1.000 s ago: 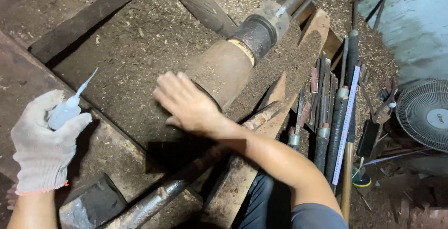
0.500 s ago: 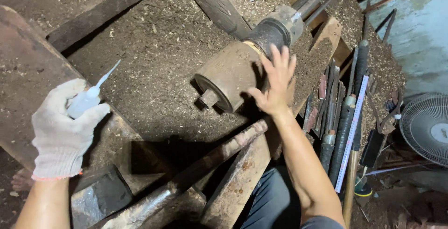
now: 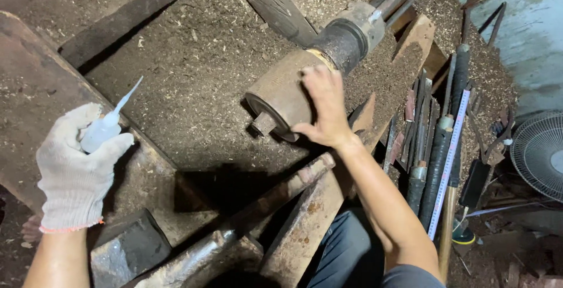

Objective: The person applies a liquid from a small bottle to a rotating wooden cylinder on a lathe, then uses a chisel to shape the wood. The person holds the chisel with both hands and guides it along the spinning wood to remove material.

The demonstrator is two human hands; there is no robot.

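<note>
Gloved left hand (image 3: 73, 168) clamps glue bottle (image 3: 101, 131) — nozzle angled up-right; bare right hand (image 3: 324, 107) splayed on wooden cylinder (image 3: 284, 91), seemingly ungripped

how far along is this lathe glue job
Looks done: the brown wooden cylinder sits mounted on the lathe chuck, its short stub end showing. In hand: the right hand rests flat on the cylinder; the gloved left hand holds a small nozzle bottle in its grip, off to the side. Left: the nozzle has not reached the wood, and no glue shows on it.
</note>
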